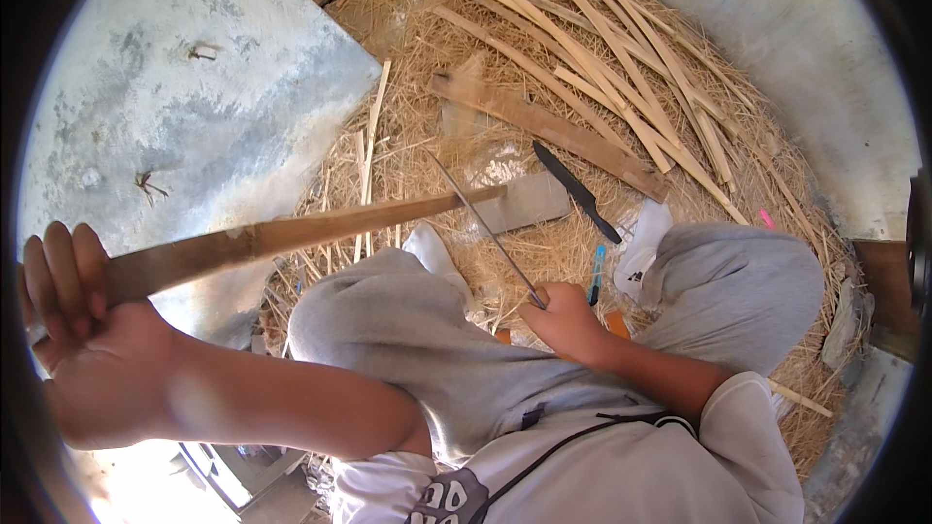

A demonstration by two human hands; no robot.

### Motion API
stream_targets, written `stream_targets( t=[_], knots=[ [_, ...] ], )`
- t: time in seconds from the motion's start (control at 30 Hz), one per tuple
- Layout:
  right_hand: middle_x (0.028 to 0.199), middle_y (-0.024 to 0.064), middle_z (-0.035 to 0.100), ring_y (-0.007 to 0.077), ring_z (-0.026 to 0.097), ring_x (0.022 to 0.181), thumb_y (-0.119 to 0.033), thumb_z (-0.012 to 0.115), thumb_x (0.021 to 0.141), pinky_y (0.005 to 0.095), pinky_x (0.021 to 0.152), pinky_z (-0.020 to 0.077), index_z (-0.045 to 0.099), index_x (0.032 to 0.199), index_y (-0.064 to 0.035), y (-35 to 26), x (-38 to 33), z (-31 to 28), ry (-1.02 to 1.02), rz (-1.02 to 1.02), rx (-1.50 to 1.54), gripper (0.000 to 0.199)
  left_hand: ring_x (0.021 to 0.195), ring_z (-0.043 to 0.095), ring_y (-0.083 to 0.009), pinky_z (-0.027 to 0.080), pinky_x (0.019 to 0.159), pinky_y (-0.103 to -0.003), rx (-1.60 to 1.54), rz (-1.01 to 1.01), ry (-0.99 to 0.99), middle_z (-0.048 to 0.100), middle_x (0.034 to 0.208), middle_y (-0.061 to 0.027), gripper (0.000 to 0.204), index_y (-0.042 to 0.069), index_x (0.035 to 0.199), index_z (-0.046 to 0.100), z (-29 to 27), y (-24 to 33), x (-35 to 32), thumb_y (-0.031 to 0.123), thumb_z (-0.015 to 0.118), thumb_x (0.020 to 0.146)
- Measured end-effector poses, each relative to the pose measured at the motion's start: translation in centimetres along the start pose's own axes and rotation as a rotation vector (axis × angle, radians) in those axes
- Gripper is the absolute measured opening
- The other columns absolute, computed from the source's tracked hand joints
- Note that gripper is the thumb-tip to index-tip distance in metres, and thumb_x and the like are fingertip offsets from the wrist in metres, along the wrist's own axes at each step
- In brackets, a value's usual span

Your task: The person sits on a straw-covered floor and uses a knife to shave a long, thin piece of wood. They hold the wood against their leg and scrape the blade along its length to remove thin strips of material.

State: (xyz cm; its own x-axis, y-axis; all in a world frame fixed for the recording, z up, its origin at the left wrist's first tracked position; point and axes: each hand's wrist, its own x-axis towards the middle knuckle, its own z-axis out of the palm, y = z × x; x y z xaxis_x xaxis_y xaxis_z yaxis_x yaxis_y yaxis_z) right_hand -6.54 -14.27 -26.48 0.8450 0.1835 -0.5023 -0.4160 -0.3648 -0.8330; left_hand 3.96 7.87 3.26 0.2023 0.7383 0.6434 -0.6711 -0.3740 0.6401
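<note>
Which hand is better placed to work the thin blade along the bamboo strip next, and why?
Right, probably. The right hand grips the thin blade, whose tip meets the bamboo strip. The left hand is closed round the strip's near end, steadying it.

One head-worn fisheye view looks steeply down from close above the person's lap — knees, forearms and the straw-strewn floor fill it (edges bend toward the dark round rim), facing forward and down.
</note>
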Motion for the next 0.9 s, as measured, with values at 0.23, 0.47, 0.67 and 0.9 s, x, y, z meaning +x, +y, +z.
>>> stream_targets(
  t=[0.23, 0.47, 0.67, 0.9],
  knots=[
    [0.07, 0.026, 0.066, 0.0392, 0.07, 0.072, -0.025, 0.065, 0.08, 0.0461, 0.067, 0.0533, 0.067, 0.079, 0.0074, 8.8, 6.7, 1.9, 0.009, 0.165, -0.177, 0.032, 0.055, 0.025, -0.0122, 0.022, 0.049, -0.026, 0.027, 0.019, -0.055, 0.027, 0.065, -0.0046, 0.024, 0.003, 0.077, 0.039, 1.0, 0.6, -0.6, 0.018, 0.058, 0.082],
    [0.066, 0.026, 0.065, 0.0367, 0.067, 0.062, -0.023, 0.065, 0.079, 0.0442, 0.06, 0.0502, 0.066, 0.077, 0.009, 7.9, 6.3, 1.0, 0.001, 0.317, -0.012, 0.033, 0.054, 0.023, -0.0116, 0.021, 0.05, -0.025, -0.199, -0.135, -0.299, 0.029, 0.064, -0.0038, 0.025, 0.004, 0.077, 0.04, -2.9, -0.8, 3.3, 0.019, 0.059, 0.082],
    [0.058, 0.0137, 0.06, 0.0248, 0.06, 0.054, -0.021, 0.065, 0.081, 0.041, 0.054, 0.0454, 0.063, 0.077, 0.0031, 4.2, 3.8, 2.1, 0.057, -0.203, -0.058, 0.025, 0.053, 0.023, -0.0112, 0.021, 0.049, -0.026, -0.116, -0.074, -0.119, 0.029, 0.064, -0.0037, 0.025, 0.005, 0.077, 0.04, -0.5, 0.2, 0.5, 0.019, 0.059, 0.083],
    [0.059, 0.0113, 0.057, 0.015, 0.051, 0.054, -0.019, 0.067, 0.082, 0.0357, 0.054, 0.0426, 0.062, 0.078, 0.0035, 3.9, 4.1, 1.7, -0.233, -0.137, 0.231, 0.024, 0.043, 0.028, -0.0088, 0.026, 0.045, -0.023, -0.694, -0.365, -0.752, 0.036, 0.055, 0.0026, 0.02, 0.014, 0.069, 0.044, -5.6, -1.4, 5.6, 0.019, 0.058, 0.083]
  ],
)
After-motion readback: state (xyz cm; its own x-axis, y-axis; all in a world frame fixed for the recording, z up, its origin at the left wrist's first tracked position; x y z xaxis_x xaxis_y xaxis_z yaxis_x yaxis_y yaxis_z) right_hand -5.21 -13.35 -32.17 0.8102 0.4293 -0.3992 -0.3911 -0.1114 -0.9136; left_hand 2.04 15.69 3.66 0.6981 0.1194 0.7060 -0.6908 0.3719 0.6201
